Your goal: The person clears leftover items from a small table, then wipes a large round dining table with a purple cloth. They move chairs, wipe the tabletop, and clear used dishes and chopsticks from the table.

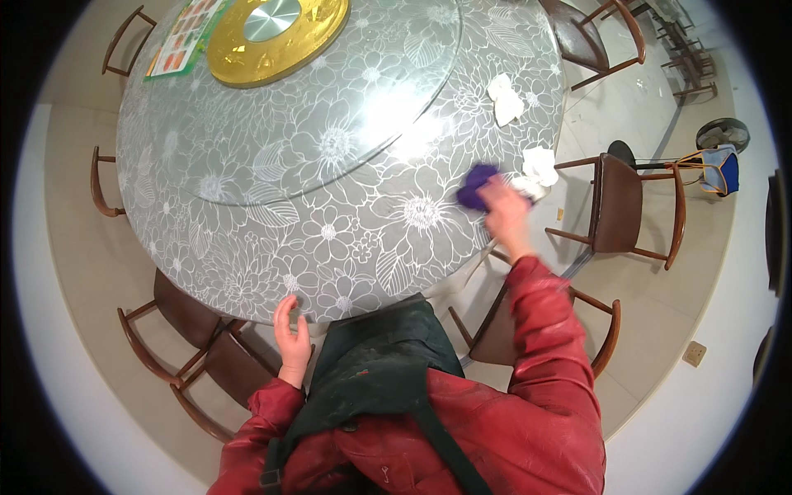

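Observation:
A purple cloth [480, 186] lies bunched under my right hand [505, 213], which presses it on the flowered grey tablecloth [330, 235] near the round table's right edge. The fingers of that hand are slightly blurred. Crumpled white tissues [539, 167] sit just beyond it at the rim, and another crumpled tissue [505, 99] is farther up the right side. At the near edge, my left hand [290, 337] hovers with nothing in it, its fingers loosely curled and apart.
A glass turntable [305, 157] with a gold and silver hub [272, 21] covers the table's middle. A laminated sheet [183, 41] rests on it at the far left. Brown chairs [617, 202] ring the table. A blue cloth [721, 171] hangs by a black fan [723, 134] on the right.

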`<move>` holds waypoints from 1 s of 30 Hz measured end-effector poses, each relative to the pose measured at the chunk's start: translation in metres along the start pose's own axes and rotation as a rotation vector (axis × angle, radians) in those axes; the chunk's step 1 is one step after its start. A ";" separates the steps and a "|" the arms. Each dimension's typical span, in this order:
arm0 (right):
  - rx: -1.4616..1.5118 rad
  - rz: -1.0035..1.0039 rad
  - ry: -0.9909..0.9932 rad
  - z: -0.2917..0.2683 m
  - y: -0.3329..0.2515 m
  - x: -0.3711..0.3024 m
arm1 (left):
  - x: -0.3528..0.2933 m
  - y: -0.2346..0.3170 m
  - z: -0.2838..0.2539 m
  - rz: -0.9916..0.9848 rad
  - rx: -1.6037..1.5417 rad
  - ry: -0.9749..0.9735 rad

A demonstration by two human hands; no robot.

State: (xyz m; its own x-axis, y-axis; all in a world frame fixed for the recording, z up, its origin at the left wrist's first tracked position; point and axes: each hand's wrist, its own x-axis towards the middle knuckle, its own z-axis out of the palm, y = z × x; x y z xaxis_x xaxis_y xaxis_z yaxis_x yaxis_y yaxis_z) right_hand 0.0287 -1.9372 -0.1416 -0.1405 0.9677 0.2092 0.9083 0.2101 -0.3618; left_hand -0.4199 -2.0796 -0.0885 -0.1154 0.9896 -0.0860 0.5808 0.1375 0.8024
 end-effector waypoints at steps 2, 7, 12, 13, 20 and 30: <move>-0.029 0.297 0.169 -0.034 0.083 0.015 | 0.006 -0.013 0.005 -0.042 -0.016 0.029; 0.192 0.685 0.381 -0.071 0.160 0.028 | 0.037 -0.009 0.018 -0.054 -0.036 0.056; 0.142 -0.019 -0.190 -0.012 -0.063 0.044 | 0.074 -0.005 0.048 -0.068 -0.088 0.034; 0.224 -0.132 -0.347 0.007 -0.094 0.044 | 0.083 0.003 0.056 -0.075 -0.089 0.045; 0.219 -0.260 -0.127 0.011 0.021 0.160 | 0.115 0.043 0.103 -0.085 0.036 0.159; 0.448 0.417 0.299 -0.112 0.400 0.252 | 0.164 0.124 0.224 -0.779 -0.933 0.513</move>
State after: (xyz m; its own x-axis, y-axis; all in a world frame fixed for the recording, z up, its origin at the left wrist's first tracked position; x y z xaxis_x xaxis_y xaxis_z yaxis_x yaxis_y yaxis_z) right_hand 0.4010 -1.6253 -0.1320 0.3595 0.9138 0.1893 0.6028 -0.0725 -0.7946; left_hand -0.1863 -1.8905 -0.1358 -0.5749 0.5084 -0.6411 -0.5227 0.3747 0.7658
